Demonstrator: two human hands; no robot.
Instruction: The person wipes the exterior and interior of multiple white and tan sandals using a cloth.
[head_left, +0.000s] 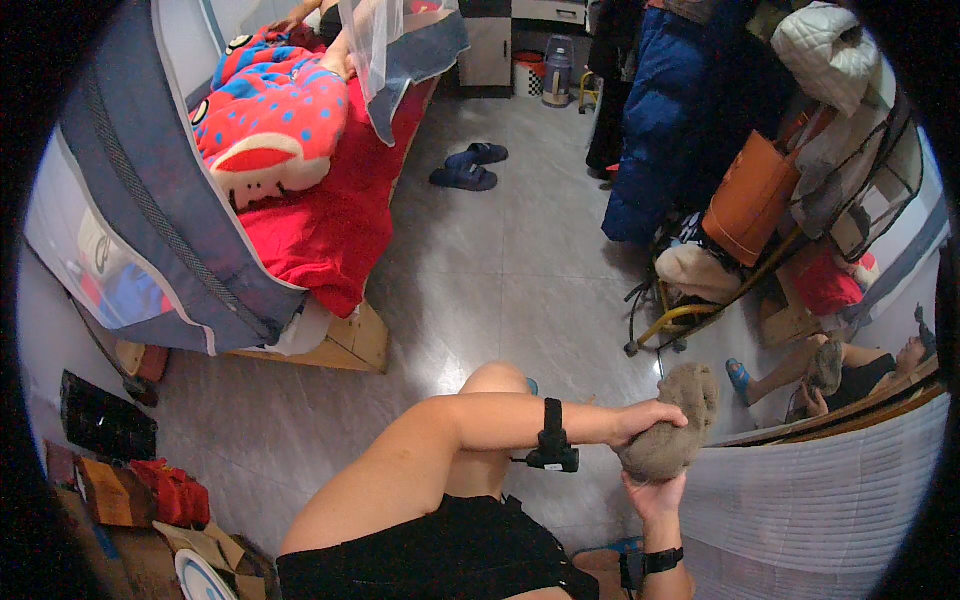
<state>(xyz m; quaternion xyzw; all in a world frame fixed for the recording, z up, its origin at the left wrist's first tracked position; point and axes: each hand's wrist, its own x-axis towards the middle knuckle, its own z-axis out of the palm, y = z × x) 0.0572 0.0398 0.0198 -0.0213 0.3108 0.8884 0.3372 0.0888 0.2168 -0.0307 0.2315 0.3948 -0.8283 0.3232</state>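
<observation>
A rounded, brown fluffy plush article (670, 444) is between my two hands, off to the right of my lap. It may be a slipper or a soft toy; the view does not settle which. My left hand (651, 420) grips it from the left, thumb across its front. From below, my right hand (655, 495) supports its lower end, palm turned up. Black straps with small devices circle my left wrist (555, 439) and my right wrist (660, 561). A bare knee (491, 375) shows beyond my left forearm, above the black clothing (442, 547).
Another person's leg (341, 56) rests on a bed with a red sheet (330, 247) and netting. Dark slippers (469, 169) lie on the tiled floor (517, 247). Clothes and an orange bag (752, 196) crowd a rack on the right, above a mirror (847, 375). Cardboard (217, 551) lies lower left.
</observation>
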